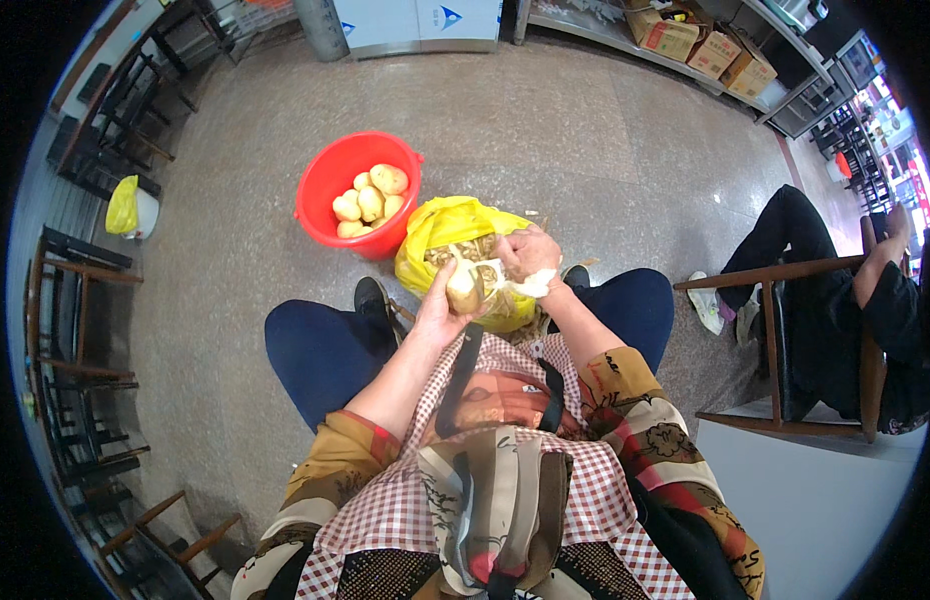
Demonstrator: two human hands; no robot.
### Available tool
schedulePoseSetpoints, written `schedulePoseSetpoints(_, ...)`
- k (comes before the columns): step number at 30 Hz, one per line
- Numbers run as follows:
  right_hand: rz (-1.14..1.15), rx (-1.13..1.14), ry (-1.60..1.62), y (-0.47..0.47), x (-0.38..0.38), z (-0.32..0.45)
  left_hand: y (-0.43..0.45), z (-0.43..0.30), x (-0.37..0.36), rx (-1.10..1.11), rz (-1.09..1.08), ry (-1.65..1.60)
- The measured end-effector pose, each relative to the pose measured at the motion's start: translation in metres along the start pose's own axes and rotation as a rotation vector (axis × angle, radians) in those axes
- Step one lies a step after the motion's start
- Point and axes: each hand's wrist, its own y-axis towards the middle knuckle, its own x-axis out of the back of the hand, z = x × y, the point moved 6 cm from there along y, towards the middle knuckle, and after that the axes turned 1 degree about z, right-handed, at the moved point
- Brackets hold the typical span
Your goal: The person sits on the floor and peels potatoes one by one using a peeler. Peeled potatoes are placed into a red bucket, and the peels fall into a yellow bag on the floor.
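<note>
My left hand (438, 306) grips a partly peeled potato (465, 289) above a yellow plastic bag (444, 213). Inside the open bag lie many potato peelings (472, 249). My right hand (530, 253) is closed around a white-framed peeler (495, 274), whose head is close to the potato's right side; its handle is mostly hidden by the fingers. A white material is wrapped about the right wrist. Beyond the bag, to the left, a red plastic bucket (312, 196) holds several peeled potatoes (371, 202).
A person in dark clothes sits on a wooden chair (769, 352) at the right, beside a pale tabletop (795, 495). Chairs (82, 315) line the left side. A white bin (146, 213) with a yellow bag stands there. Cardboard boxes (671, 39) rest on a metal shelf ahead.
</note>
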Motion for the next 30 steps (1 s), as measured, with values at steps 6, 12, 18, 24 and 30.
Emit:
schedulePoseSetpoints(6, 0.1, -0.001, -0.087, -0.002, -0.015, -0.008, -0.001, 0.003, 0.007, 0.057, -0.002, -0.025)
schedulePoseSetpoints(12, 0.221, -0.277, -0.228, 0.0, -0.023, -0.052, -0.012, -0.004, -0.015, 0.105, 0.236, -0.025)
schedulePoseSetpoints(18, 0.025, -0.242, -0.164, -0.002, -0.01, -0.038, 0.002, 0.003, 0.003, 0.042, 0.042, 0.023)
schedulePoseSetpoints(24, 0.036, 0.19, -0.006, -0.007, -0.013, 0.008, 0.009, 0.004, 0.005, 0.036, 0.047, -0.06)
schedulePoseSetpoints(30, 0.109, -0.09, -0.376, 0.006, -0.008, -0.038, -0.002, -0.001, 0.003, 0.061, 0.145, -0.013)
